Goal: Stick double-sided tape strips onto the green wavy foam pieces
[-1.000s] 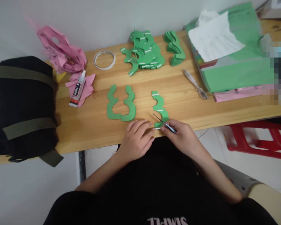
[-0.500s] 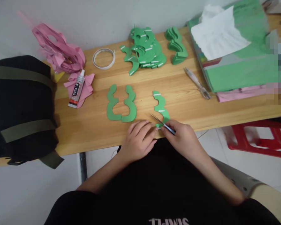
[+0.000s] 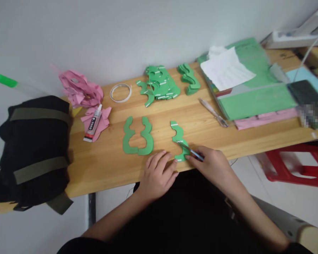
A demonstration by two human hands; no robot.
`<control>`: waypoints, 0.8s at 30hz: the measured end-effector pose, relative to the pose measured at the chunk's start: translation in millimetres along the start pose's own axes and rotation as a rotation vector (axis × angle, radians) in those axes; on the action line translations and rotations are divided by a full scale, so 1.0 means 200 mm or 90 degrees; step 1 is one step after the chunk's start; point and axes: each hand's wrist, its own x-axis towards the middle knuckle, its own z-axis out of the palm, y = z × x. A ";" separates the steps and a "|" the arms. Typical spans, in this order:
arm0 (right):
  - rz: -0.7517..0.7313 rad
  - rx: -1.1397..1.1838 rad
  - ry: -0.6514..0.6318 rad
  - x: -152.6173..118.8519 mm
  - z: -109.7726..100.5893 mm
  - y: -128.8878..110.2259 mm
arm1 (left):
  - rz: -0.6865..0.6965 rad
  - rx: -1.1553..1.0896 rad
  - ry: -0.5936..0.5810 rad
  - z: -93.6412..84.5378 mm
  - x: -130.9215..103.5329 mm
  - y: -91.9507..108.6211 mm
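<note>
A wavy green cut-out [image 3: 178,132] with white strips across it lies on the wooden table in front of me. My right hand [image 3: 210,160] grips a pair of tweezers [image 3: 188,147], their thin tips at the white strip in the middle of the cut-out. Fingers of that hand also touch the piece's right edge. My left hand [image 3: 159,173] rests flat at the table's front edge, fingertips beside the cut-out's lower end. Left of it, two plain green cut-outs, one [image 3: 126,137] and its mirror image [image 3: 148,137], lie end to end.
At the back are a tape roll [image 3: 121,93], a pile of green cut-outs [image 3: 163,83] and a neat stack [image 3: 188,78]. A glue tube [image 3: 92,124] lies on pink scraps, near a black bag [image 3: 39,141]. A pen [image 3: 213,112] lies beside green sheets [image 3: 257,100].
The tweezers' tips have moved from left of the cut-out onto its middle white strip. My left hand stays beside the lower end. The camera view has tilted up.
</note>
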 end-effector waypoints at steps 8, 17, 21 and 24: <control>-0.021 0.425 -0.086 0.04 -0.04 0.06 | -0.193 -0.069 -0.031 0.07 0.14 0.07; 0.119 0.743 -0.067 0.06 -0.07 0.06 | -0.516 -0.552 0.025 -0.01 0.24 0.00; 0.157 0.767 -0.029 0.10 -0.09 0.12 | -0.660 -0.737 0.084 -0.11 0.29 -0.04; 0.164 0.771 -0.036 0.13 -0.10 0.14 | -0.695 -0.813 0.148 -0.19 0.36 -0.08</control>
